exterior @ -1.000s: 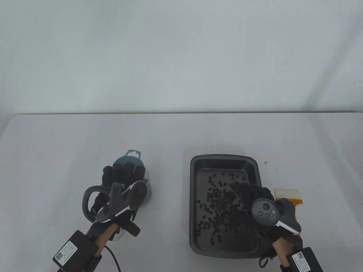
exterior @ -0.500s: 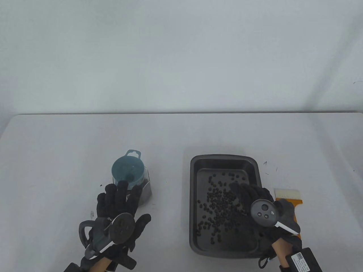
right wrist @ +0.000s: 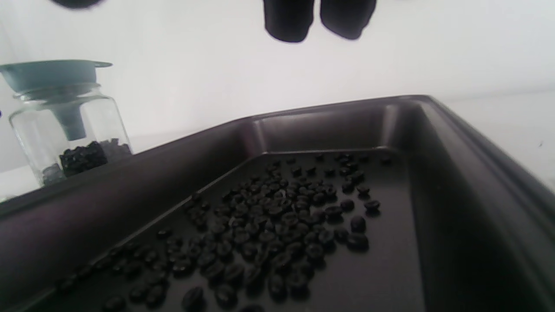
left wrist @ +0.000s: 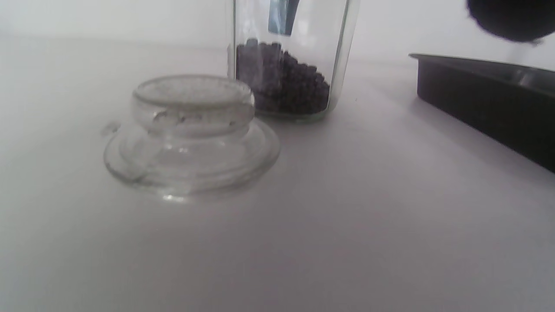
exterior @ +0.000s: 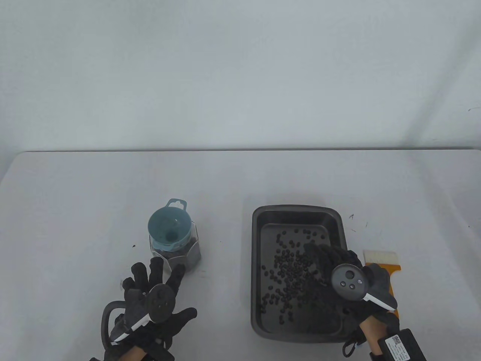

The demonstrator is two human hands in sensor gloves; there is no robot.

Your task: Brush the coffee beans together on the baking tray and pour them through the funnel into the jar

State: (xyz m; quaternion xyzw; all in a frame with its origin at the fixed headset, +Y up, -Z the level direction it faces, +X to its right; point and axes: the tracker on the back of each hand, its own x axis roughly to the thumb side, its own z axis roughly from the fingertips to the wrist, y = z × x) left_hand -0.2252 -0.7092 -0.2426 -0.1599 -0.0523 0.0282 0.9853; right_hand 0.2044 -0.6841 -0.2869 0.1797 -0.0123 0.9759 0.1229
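A dark metal baking tray (exterior: pixel 298 214) with rounded corners is seen on the pale, smooth tabletop (exterior: pixel 240 180). Small, shiny, oval coffee beans (exterior: pixel 289 263) are scattered loosely over its flat bottom. To its left, well apart, a clear glass jar (exterior: pixel 186 254) is stood upright, and a round blue plastic funnel (exterior: pixel 169 227) is set in its mouth. Some dark beans are piled in the jar's bottom. A round glass lid (left wrist: pixel 190 134) is laid on the tabletop just beside the jar.

The left hand (exterior: pixel 156 301) is held near the jar with its gloved fingers (exterior: pixel 150 269) spread and nothing gripped. The right hand (exterior: pixel 338 270) is held over the tray's right side, fingers straight and side by side. A flat brush (exterior: pixel 379 257) with white bristles and an orange handle is partly hidden beside that hand; whether it is touched cannot be told.
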